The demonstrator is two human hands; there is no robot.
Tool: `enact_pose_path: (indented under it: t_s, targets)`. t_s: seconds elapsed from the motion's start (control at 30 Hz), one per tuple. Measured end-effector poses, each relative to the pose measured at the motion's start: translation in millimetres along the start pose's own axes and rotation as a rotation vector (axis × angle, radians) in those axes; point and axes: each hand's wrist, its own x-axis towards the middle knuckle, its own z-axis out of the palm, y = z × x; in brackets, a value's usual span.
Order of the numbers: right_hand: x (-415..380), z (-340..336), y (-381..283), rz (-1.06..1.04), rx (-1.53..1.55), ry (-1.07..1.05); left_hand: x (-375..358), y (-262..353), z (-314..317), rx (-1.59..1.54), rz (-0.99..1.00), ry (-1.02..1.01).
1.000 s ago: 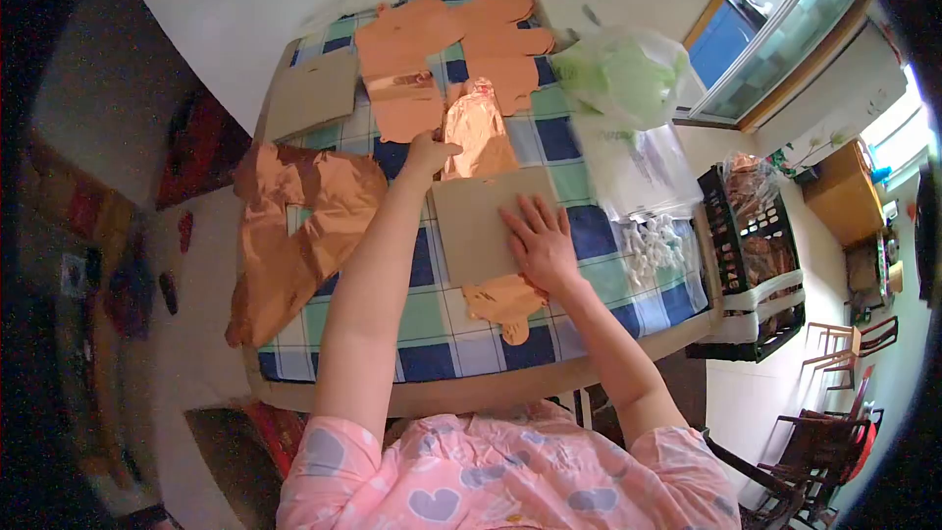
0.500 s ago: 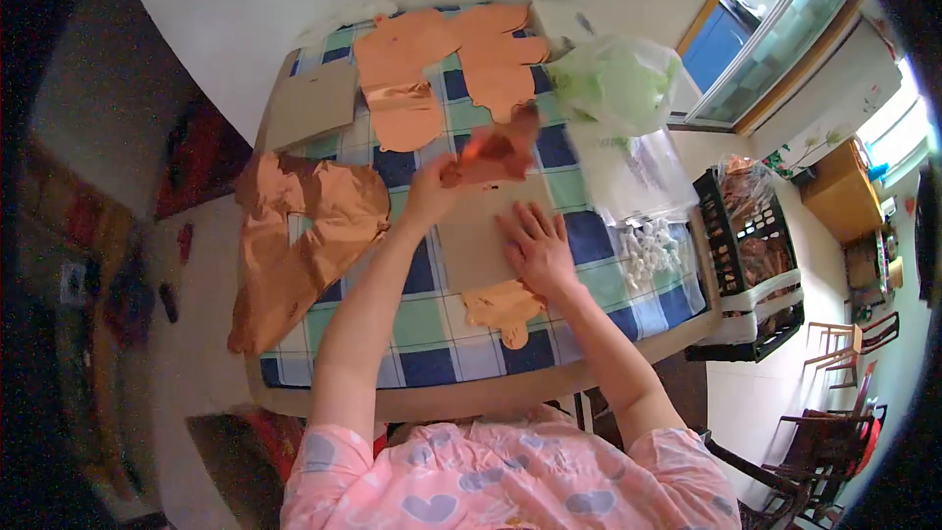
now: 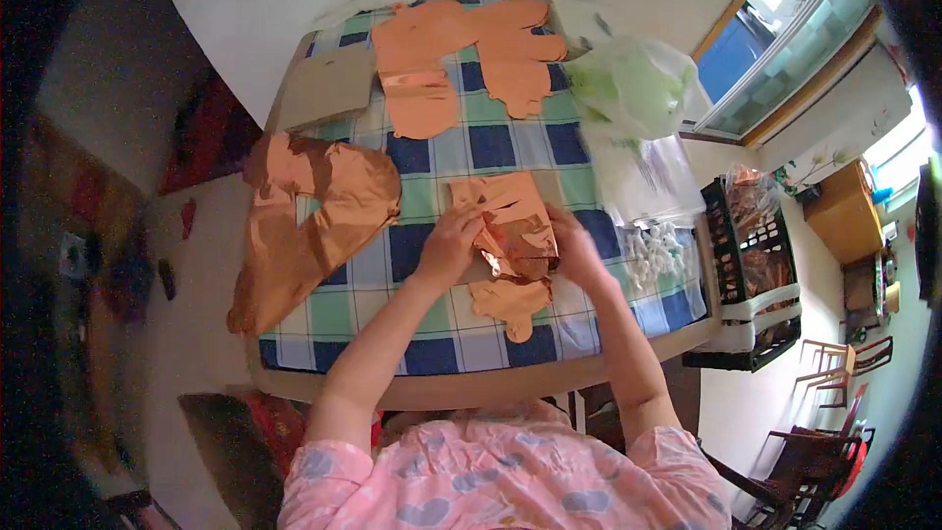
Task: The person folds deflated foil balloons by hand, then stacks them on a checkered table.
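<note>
A shiny copper foil balloon (image 3: pixel 510 226) lies folded over a brown cardboard sheet (image 3: pixel 469 270) in the middle of the checked tablecloth (image 3: pixel 491 147). My left hand (image 3: pixel 453 240) grips the foil's left edge. My right hand (image 3: pixel 574 245) holds its right side. The balloon's lower end (image 3: pixel 508 302) sticks out flat toward me from under the fold. The card is almost wholly covered by the foil and my hands.
More copper foil shapes lie at the table's far end (image 3: pixel 461 49) and in a crumpled pile on the left (image 3: pixel 304 221). A second cardboard sheet (image 3: pixel 327 88) sits far left. Plastic bags (image 3: pixel 638 88), small white pieces (image 3: pixel 653 247) and a black crate (image 3: pixel 751 265) are on the right.
My left hand pulled the far end of the foil balloon back toward me and folded it over the card. My right hand left the card's face and took the foil's right side.
</note>
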Motion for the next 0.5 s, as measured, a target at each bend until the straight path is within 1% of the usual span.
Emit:
enact_pose_path:
  t_s: [0.03, 0.13, 0.23, 0.33, 0.43, 0.47, 0.5]
  targets:
    - [3, -14, 0, 0.074, 0.167, -0.05, 0, 0, 1, -0.012, 0.005, 0.009]
    - [21, -38, -5, 0.008, 0.105, 0.254, -2, 3, -1, -0.014, -0.011, 0.026]
    - [75, -19, -14, -0.291, 0.08, 0.299, 3, 8, -9, -0.044, -0.027, -0.006]
    - [87, -13, -14, -0.201, -0.15, 0.53, 1, 2, 0, -0.044, -0.06, -0.009]
    - [74, -14, 1, 0.206, -0.295, 0.504, 2, -1, -1, -0.126, -0.055, 0.039]
    - [71, -12, 8, 0.219, -0.317, 0.488, 6, -2, -6, -0.184, -0.099, 0.059]
    - [71, -8, 16, 0.234, -0.336, 0.477, 20, 2, -25, -0.24, -0.138, 0.076]
